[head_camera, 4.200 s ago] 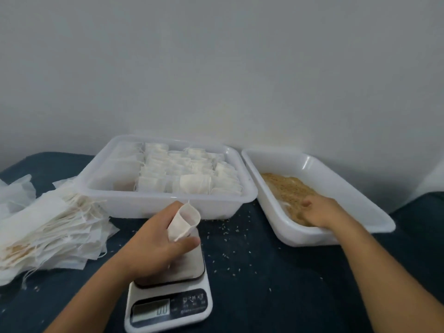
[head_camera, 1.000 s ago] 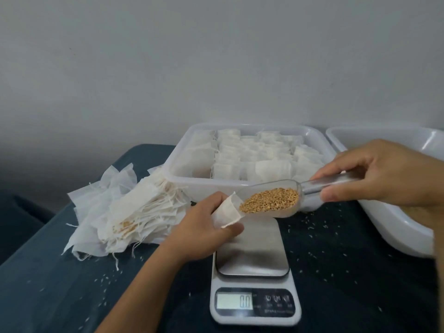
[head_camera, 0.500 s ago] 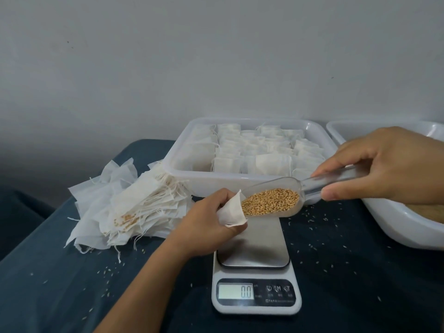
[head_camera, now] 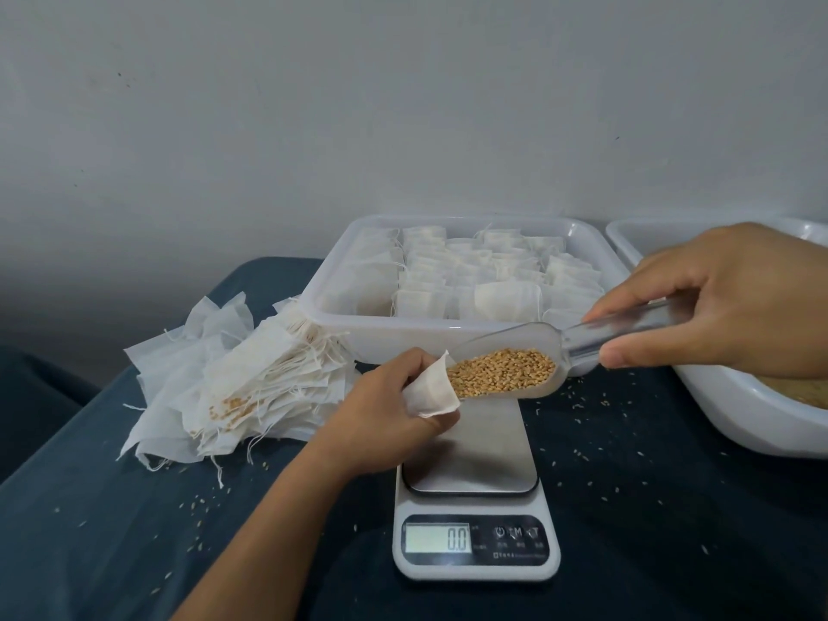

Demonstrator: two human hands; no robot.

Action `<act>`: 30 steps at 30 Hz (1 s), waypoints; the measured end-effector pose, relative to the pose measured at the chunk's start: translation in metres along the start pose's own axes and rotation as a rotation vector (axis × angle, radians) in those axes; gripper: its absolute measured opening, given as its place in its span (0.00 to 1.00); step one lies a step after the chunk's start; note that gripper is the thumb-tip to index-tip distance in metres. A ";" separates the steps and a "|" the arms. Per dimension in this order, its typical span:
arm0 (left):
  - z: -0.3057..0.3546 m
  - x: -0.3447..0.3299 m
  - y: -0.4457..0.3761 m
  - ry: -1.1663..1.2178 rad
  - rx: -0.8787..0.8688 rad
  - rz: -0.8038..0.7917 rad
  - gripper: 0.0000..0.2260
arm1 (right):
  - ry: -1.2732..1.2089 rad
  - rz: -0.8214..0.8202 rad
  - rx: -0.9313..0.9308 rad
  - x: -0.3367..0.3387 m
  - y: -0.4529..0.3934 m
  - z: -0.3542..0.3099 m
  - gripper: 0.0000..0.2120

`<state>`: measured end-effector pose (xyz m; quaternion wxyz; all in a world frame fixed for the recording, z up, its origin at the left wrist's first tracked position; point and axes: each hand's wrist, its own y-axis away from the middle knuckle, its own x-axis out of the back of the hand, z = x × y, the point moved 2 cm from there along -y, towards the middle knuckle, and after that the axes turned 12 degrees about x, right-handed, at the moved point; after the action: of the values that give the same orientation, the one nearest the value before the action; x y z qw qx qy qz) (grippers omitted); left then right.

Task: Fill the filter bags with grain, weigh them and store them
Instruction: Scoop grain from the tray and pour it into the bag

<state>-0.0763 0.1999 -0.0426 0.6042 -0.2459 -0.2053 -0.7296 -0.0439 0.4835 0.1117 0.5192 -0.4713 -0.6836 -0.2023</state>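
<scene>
My left hand (head_camera: 394, 407) pinches the bag (head_camera: 432, 392) open above the scale (head_camera: 475, 499); limp, light paper, held at the rim. Right fingers (head_camera: 627, 354) clamp the scoop (head_camera: 537, 351) of grain (head_camera: 502, 372).

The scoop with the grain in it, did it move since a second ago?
Yes. The scoop has come a little closer to the filter bag in the left hand, judged against the scale; its tip now sits at the bag's mouth.
</scene>
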 end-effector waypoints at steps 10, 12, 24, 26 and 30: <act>0.001 0.000 0.000 0.042 -0.034 0.013 0.11 | 0.009 0.026 0.000 0.003 0.004 -0.004 0.19; 0.000 0.000 0.000 0.051 -0.034 0.014 0.11 | 0.017 0.021 0.001 0.003 0.004 -0.005 0.19; 0.001 0.000 0.000 0.091 -0.030 0.014 0.13 | 0.080 0.076 0.027 0.007 0.010 -0.010 0.19; 0.001 0.000 0.000 0.096 -0.027 0.011 0.14 | 0.094 0.076 0.029 0.007 0.011 -0.012 0.18; 0.002 0.000 0.001 0.092 -0.029 0.016 0.15 | 0.095 0.070 0.017 0.006 0.011 -0.013 0.19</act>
<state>-0.0751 0.2014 -0.0410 0.6151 -0.2226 -0.1647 -0.7382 -0.0279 0.4811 0.1203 0.5616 -0.4804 -0.6432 -0.2005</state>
